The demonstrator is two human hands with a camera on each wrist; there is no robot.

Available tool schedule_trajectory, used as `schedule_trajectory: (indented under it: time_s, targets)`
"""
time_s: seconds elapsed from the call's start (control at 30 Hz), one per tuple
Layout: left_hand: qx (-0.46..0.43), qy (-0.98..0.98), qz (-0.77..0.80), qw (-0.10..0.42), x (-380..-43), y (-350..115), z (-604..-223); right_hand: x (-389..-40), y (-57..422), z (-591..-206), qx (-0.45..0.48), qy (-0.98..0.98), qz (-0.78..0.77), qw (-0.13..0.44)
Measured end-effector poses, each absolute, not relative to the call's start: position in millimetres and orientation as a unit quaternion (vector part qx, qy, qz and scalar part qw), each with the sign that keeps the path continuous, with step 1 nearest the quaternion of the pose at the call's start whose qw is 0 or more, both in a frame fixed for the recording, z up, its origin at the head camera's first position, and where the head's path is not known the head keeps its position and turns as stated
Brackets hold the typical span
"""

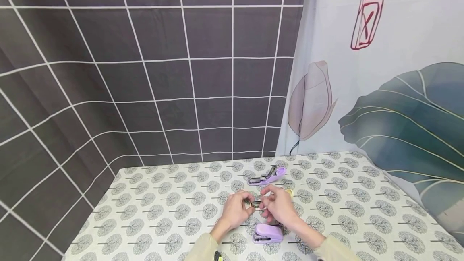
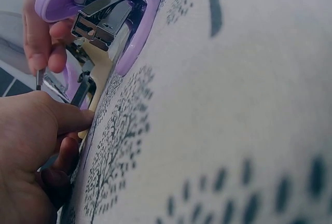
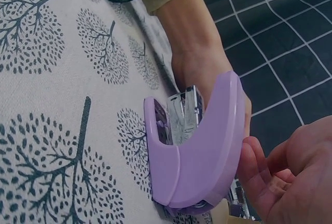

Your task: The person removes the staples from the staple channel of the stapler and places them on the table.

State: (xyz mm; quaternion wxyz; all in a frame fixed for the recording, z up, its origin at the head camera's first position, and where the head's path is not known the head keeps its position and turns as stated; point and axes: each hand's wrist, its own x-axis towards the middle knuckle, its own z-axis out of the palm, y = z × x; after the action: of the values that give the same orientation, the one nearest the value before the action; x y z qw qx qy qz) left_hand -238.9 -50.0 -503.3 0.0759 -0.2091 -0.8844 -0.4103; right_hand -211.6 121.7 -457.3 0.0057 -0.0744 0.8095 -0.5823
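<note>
A pale yellow stapler (image 2: 98,60) lies opened on the patterned cloth between the hands, its dark metal channel showing. My left hand (image 1: 235,209) holds its near-left end, thumb and fingers curled about it. Above the channel, my right hand (image 1: 277,204) pinches a thin metal strip (image 2: 39,80), which looks like a row of staples, between thumb and fingertips. Its yellow end (image 1: 290,192) shows past the right hand in the head view. A closed purple stapler (image 1: 268,233) stands just in front of the hands, and hides part of the right hand in the left wrist view.
Behind the hands lies a second purple stapler (image 1: 277,173), folded open. A small grey piece (image 1: 287,182) lies beside it. The tree-print tablecloth (image 1: 174,212) reaches back to a dark gridded curtain (image 1: 210,79) and a white floral curtain (image 1: 333,19).
</note>
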Motion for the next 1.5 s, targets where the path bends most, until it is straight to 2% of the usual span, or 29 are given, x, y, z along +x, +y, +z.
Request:
schedule_trajectory:
  time_s: [0.7,1.5]
  targets:
    - [-0.200,-0.888,-0.409,0.067,-238,-50,-502,-206,149,-434,-0.060,0.782,-0.621,0.015]
    - [-0.202,-0.884,-0.416,0.073,-237,-50,-504,-207,190,-430,-0.049,0.768,-0.638,0.011]
